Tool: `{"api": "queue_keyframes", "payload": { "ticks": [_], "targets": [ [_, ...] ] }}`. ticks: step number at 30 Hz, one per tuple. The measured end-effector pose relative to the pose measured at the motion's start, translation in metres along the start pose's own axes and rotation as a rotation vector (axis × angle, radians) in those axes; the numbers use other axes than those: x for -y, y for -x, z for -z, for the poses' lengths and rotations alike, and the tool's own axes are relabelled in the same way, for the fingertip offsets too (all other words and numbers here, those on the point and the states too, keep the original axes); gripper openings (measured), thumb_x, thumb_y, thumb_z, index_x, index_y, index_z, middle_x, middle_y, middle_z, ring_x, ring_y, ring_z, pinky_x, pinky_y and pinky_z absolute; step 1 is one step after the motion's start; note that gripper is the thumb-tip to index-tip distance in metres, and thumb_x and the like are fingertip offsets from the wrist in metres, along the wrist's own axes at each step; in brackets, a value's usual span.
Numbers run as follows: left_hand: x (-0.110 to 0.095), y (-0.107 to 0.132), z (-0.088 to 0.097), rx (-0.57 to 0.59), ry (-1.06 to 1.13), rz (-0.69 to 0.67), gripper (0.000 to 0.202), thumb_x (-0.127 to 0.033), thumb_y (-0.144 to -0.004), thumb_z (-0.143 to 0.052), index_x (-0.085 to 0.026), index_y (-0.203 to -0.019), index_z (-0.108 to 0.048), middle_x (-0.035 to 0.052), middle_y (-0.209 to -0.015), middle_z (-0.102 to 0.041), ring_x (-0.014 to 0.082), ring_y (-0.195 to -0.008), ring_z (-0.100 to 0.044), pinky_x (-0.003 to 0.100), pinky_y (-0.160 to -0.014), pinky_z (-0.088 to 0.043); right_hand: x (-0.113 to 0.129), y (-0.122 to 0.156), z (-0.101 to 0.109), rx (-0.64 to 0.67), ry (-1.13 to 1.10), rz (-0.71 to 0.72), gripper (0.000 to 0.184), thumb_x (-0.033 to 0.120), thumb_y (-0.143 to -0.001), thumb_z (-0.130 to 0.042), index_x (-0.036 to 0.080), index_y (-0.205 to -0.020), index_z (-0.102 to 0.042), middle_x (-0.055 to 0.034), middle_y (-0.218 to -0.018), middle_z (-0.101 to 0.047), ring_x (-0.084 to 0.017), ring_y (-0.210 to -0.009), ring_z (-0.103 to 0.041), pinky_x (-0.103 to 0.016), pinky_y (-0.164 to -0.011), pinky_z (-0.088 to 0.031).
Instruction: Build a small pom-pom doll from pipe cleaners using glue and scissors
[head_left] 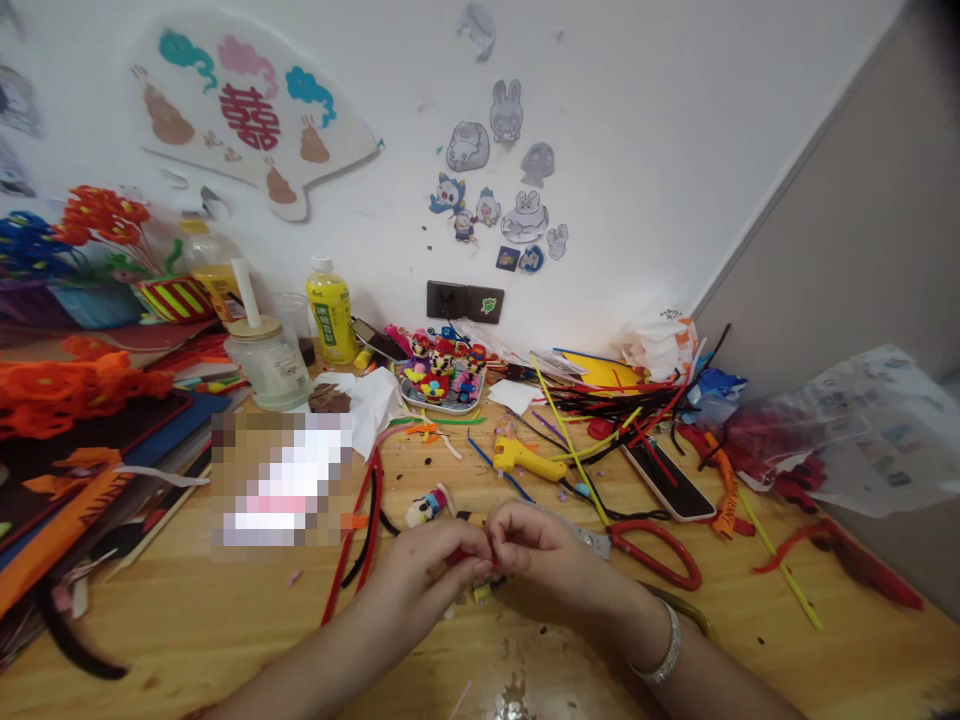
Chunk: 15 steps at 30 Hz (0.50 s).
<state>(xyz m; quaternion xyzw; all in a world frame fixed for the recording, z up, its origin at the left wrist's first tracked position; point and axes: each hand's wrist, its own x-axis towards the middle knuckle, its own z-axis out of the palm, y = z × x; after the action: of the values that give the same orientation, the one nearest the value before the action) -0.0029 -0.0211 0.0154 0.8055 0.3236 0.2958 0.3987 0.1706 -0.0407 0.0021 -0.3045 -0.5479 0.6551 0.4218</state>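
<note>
A small doll [426, 507] lies just beyond the left hand [427, 570], whose thumb and forefinger pinch a small red piece [480, 556], mostly hidden between both hands' fingertips. The right hand [551, 560], fingers curled, pinches it too. Beyond lies a yellow glue gun [529, 459]; farther right, red-handled scissors [622, 534].

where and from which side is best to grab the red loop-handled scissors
Probably take the red loop-handled scissors by the loop's outer curve, from the right: that rounded end is in plain view, while the other points leftward, toward the right hand.
</note>
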Motion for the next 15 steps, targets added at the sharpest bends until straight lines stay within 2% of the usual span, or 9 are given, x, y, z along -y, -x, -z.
{"api": "queue_keyframes", "payload": {
  "ticks": [6, 12, 15],
  "targets": [
    [0.0035, 0.0017, 0.0012, 0.042, -0.016, -0.069, 0.013, -0.021, -0.078, -0.054, -0.020, -0.068, -0.063, 0.0000, -0.065, -0.062, 0.0136, -0.062, -0.054, 0.020, -0.061, -0.039, 0.0048, 0.0014, -0.0001, 0.027, 0.103, -0.048, 0.036, 0.048, -0.068, -0.065, 0.015, -0.071, -0.051, 0.0027, -0.067, -0.046, -0.009, -0.062, -0.040, -0.022, -0.059, -0.031],
    [0.0025, 0.0005, 0.0003, 0.046, 0.018, -0.056, 0.014, -0.019, -0.078, -0.053, -0.021, -0.067, -0.061, -0.0001, -0.066, -0.064, 0.0134, -0.062, -0.054, 0.020, -0.060, -0.039, 0.0064, 0.0017, 0.0074, 0.066, 0.117, -0.025, 0.034, 0.049, -0.080, -0.052, 0.015, -0.079, -0.052, -0.0001, -0.071, -0.051, -0.011, -0.064, -0.049, -0.025, -0.062, -0.037],
    [0.0032, 0.0000, 0.0001, 0.042, 0.006, -0.045, 0.013, -0.020, -0.078, -0.052, -0.021, -0.068, -0.061, -0.0003, -0.068, -0.064, 0.0134, -0.063, -0.055, 0.020, -0.061, -0.039, 0.0081, 0.0021, 0.0083, 0.071, 0.165, -0.005, 0.033, 0.047, -0.080, -0.053, 0.014, -0.079, -0.052, 0.0002, -0.071, -0.050, -0.010, -0.065, -0.047, -0.025, -0.063, -0.037]
  ]
}}
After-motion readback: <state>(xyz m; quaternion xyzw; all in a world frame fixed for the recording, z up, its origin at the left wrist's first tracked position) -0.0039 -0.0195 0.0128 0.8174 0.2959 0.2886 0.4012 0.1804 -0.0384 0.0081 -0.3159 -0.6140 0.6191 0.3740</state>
